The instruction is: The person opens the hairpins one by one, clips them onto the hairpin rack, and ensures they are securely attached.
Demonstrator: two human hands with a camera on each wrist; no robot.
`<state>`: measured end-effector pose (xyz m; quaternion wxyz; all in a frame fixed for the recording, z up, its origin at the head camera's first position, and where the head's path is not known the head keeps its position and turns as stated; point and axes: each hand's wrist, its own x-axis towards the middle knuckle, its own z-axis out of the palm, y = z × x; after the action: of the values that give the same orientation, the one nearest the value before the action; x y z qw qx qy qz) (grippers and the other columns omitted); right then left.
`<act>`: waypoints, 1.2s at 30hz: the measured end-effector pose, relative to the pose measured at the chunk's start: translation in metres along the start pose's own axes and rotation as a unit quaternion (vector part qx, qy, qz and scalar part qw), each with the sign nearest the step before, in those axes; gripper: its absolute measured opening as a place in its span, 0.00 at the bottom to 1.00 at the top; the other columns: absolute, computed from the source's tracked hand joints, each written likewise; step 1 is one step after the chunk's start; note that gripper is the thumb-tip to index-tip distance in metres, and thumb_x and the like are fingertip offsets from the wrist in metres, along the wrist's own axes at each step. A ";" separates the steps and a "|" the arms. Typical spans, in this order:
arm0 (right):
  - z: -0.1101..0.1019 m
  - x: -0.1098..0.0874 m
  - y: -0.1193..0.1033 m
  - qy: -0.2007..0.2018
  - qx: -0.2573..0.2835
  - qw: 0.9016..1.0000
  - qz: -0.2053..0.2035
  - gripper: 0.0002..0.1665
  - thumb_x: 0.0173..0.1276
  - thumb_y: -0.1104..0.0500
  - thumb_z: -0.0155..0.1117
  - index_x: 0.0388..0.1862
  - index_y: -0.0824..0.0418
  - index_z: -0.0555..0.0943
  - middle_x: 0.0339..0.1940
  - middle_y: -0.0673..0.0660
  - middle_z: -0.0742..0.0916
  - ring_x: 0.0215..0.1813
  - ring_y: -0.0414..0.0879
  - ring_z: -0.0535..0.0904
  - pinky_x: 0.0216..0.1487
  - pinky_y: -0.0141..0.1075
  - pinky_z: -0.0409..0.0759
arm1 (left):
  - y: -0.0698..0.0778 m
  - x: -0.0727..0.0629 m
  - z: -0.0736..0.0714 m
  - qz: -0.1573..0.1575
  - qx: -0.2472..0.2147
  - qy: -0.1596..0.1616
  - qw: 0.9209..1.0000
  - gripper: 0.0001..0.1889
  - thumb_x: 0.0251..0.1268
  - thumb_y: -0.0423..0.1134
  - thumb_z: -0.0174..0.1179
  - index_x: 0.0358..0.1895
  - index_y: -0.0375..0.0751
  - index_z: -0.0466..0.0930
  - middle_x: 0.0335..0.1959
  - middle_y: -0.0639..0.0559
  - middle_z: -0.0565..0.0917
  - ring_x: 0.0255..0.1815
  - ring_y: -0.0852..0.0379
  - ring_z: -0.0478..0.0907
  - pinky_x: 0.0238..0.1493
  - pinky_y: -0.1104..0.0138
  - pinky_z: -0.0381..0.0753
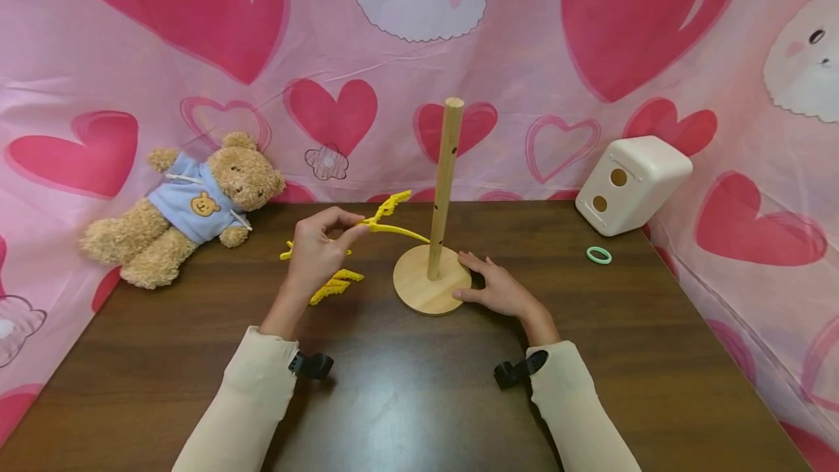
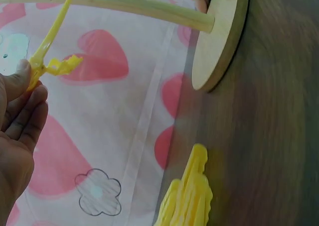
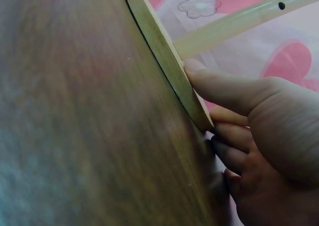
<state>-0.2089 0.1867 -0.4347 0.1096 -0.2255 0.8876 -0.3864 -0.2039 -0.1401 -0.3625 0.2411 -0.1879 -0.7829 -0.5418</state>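
Observation:
My left hand (image 1: 317, 250) pinches a yellow plastic piece (image 1: 392, 205) between thumb and fingertips. That piece has a smooth, curved, pointed stem and a jagged arm. In the head view the stem's tip overlaps the lower part of a wooden pole (image 1: 446, 173) that has small dark holes along it. The pole rises upright from a round wooden base (image 1: 419, 299). My right hand (image 1: 501, 291) grips the base's right side, thumb (image 3: 214, 84) on the top face and fingers at the rim. Similar yellow pieces (image 1: 336, 286) lie beneath the left hand, partly hidden by it.
A teddy bear (image 1: 197, 199) in a blue hoodie leans at the back left. At the back right a white box (image 1: 636, 184) with two round holes stands tilted, a mint-green ring (image 1: 599, 255) before it. A pink heart-print cloth (image 1: 393, 64) borders the dark table (image 1: 406, 414).

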 end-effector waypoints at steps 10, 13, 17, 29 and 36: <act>0.001 0.002 0.001 -0.001 0.001 1.000 0.009 0.47 0.68 0.50 0.72 0.78 0.67 0.62 0.80 0.63 0.63 0.81 0.57 0.53 0.79 0.55 0.41 | 0.004 0.008 0.014 0.012 -0.008 -0.009 1.000 0.05 0.60 0.30 0.72 0.38 0.33 0.88 0.36 0.45 0.89 0.36 0.54 0.81 0.40 0.74 0.79; 0.001 0.003 0.001 -0.001 0.001 1.000 0.011 0.48 0.68 0.50 0.72 0.78 0.67 0.62 0.80 0.64 0.63 0.81 0.58 0.52 0.79 0.56 0.41 | 0.005 0.009 0.017 0.013 -0.005 -0.012 1.000 0.06 0.60 0.29 0.72 0.39 0.33 0.88 0.37 0.45 0.89 0.36 0.54 0.82 0.41 0.74 0.80; 0.001 0.003 0.000 -0.003 0.003 1.000 0.018 0.48 0.68 0.49 0.72 0.78 0.67 0.62 0.80 0.64 0.62 0.81 0.59 0.50 0.78 0.57 0.41 | 0.006 0.010 0.023 0.015 -0.001 -0.021 1.000 0.06 0.60 0.30 0.72 0.39 0.33 0.88 0.36 0.45 0.88 0.35 0.54 0.81 0.41 0.68 0.81; 0.000 0.001 -0.001 -0.004 0.004 1.000 0.028 0.48 0.68 0.49 0.72 0.79 0.65 0.62 0.80 0.64 0.62 0.82 0.63 0.45 0.77 0.60 0.43 | 0.010 0.009 0.038 0.025 -0.023 -0.066 0.997 0.07 0.60 0.28 0.72 0.40 0.32 0.86 0.37 0.44 0.88 0.34 0.53 0.81 0.41 0.59 0.84; 0.000 0.001 0.000 -0.003 0.000 1.000 0.026 0.48 0.68 0.48 0.72 0.79 0.65 0.62 0.80 0.62 0.62 0.81 0.64 0.45 0.77 0.61 0.43 | 0.012 0.008 0.045 0.024 -0.022 -0.079 0.996 0.07 0.60 0.29 0.72 0.40 0.33 0.86 0.37 0.46 0.88 0.34 0.53 0.81 0.41 0.52 0.84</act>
<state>-0.2099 0.1859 -0.4350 0.1225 -0.2037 0.8926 -0.3831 -0.2115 -0.0933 -0.3617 0.1871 -0.2543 -0.7826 -0.5365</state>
